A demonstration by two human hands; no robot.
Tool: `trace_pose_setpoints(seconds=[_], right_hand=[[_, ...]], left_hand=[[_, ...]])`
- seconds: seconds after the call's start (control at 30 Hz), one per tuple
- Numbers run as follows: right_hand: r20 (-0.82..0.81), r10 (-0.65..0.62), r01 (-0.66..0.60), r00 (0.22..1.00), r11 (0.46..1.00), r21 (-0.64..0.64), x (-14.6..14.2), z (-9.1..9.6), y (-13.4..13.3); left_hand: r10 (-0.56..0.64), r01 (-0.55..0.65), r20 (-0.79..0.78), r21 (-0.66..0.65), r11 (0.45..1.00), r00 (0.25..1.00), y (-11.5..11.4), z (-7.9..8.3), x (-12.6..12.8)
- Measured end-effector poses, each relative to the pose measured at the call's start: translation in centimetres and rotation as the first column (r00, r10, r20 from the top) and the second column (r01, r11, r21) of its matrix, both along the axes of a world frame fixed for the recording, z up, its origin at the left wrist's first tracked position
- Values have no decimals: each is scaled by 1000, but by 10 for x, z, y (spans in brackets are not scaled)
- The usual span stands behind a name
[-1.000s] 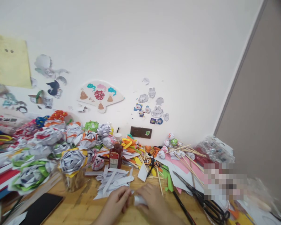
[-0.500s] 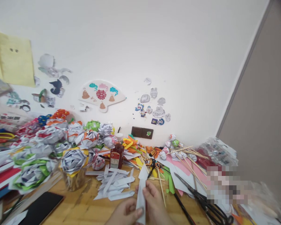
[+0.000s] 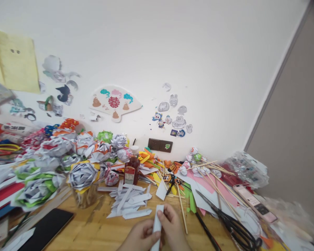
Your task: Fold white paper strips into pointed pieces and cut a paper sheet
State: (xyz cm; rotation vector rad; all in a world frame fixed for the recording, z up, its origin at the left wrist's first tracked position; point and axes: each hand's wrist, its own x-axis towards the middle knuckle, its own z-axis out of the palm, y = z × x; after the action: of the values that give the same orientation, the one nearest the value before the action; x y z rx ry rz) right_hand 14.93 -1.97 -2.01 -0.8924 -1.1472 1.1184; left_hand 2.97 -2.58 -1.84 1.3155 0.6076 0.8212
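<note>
Strip [image 3: 158, 214]: white paper, between both hands over the table [image 3: 94, 237], its far end pointing away from the person.
Left hand [image 3: 141, 237]: thumb and fingers closed on the strip's lower part.
Right hand [image 3: 172, 226]: thumb on the upper part, fingers curled around its right edge, gripping it.
Pile [image 3: 131, 201]: white paper strips lying loosely crossed, beyond the hands and to their left.
White piece [image 3: 161, 191]: flat, right of the pile.
Bottle [image 3: 132, 170]: upright behind the pile, reddish brown, white cap.
Jar [image 3: 85, 200]: left of the pile, a yellow-edged flower [image 3: 83, 175] on its top.
Flower heap [image 3: 54, 148]: white paper with green, orange and red, behind and left of the jar.
Black phone [image 3: 47, 230]: flat, front left.
Stick [image 3: 181, 209]: near the right hand.
Scissors [image 3: 230, 223]: well right of the hands, blades pointing away.
Pink phone [image 3: 255, 203]: screen lit, beyond the scissors' handles.
Wall [image 3: 211, 69]: a fan [image 3: 115, 103] and stickers [image 3: 172, 115] above a dark socket [image 3: 160, 145].
</note>
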Motion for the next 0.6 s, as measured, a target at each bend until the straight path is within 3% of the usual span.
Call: trace_pose_setpoints(seconds=[0.6], right_hand=[[-3,-9,9,1000,999,-40,1,13,-4]], left_hand=[[-10,9,-39,-14,1000,999,1,3,-1]])
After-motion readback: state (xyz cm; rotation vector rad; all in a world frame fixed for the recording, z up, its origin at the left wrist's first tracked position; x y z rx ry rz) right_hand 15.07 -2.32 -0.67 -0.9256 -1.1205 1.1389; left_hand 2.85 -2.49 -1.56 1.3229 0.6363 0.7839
